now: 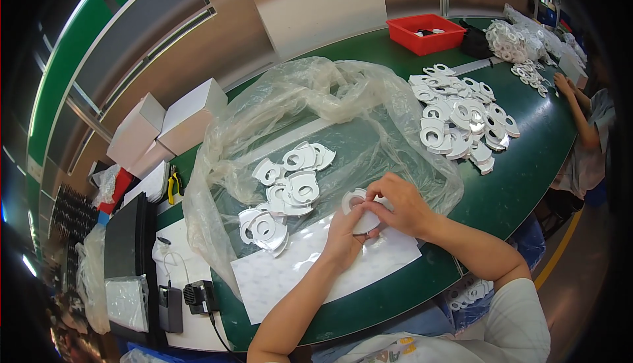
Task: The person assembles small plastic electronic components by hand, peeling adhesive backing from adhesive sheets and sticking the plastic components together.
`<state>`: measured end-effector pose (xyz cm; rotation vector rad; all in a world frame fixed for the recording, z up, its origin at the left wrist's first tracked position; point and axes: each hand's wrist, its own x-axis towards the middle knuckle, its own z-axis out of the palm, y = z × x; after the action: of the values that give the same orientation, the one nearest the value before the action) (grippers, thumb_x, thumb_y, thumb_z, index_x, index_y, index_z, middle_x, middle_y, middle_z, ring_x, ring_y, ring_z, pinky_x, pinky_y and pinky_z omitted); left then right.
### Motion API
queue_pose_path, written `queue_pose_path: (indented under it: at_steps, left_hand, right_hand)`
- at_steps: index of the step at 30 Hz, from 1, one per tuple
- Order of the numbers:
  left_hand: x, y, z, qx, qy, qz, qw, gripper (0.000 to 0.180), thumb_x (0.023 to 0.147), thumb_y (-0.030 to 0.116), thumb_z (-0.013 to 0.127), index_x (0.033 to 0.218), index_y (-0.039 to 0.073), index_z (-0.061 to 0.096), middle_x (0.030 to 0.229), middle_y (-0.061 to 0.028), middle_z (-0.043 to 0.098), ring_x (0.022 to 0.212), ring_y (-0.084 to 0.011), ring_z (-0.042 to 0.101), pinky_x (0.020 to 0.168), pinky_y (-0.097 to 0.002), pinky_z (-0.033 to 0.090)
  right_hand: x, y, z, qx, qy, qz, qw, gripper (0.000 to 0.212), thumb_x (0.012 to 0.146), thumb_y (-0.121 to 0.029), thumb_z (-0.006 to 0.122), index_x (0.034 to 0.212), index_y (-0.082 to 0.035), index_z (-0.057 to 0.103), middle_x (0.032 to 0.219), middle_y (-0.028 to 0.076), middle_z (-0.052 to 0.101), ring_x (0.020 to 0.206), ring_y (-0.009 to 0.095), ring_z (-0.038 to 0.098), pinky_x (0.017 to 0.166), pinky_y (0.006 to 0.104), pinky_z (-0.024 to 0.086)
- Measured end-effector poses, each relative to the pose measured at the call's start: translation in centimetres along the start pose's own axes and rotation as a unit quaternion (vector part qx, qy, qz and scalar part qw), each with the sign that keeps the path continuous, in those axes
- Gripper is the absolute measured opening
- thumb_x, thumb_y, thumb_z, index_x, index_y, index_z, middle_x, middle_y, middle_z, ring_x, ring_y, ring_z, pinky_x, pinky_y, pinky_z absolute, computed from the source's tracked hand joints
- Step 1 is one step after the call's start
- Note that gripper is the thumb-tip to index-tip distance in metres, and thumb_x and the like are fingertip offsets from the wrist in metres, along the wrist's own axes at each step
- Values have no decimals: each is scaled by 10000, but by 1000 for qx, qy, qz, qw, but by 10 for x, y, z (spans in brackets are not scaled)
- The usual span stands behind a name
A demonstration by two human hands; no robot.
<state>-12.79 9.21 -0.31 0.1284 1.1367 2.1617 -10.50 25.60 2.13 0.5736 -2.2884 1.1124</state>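
A flat white ring-shaped part with a round centre hole is pinched between both hands, tilted slightly, just above a white backing sheet lying flat on the green tabletop.

white cartons: two, boxy, far left | clear plastic bag: crumpled open, mid-table | red bin: far edge

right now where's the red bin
In the head view the red bin sits at the far edge of the green table, up and to the person's right, beyond the spread of white ring-shaped parts and beside a black box.
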Motion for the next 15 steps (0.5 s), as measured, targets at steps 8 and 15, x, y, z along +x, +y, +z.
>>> queue_pose_path:
  at_steps: [8, 15]
  left_hand:
    - [-1, 0, 4, 20, -39, 25, 999, 240, 967, 225, 490, 1157, 85, 445, 1036, -87, 567, 857, -174, 581, 575, -295, 460]
    - [-5, 1, 14, 64, -40, 6, 997, 286, 966, 185, 466, 1226, 103, 383, 1022, -109, 566, 839, -194, 600, 570, -295, 454]
  right_hand:
    - [10, -22, -12, -221, 107, -66, 967, 249, 711, -121, 749, 927, -46, 652, 877, 53, 631, 791, 256, 558, 769, 370, 442]
    - [6, -1, -12, 131, -10, 243, 961, 154, 780, -95, 656, 904, -18, 707, 826, 84, 591, 735, 151, 555, 649, 291, 491]
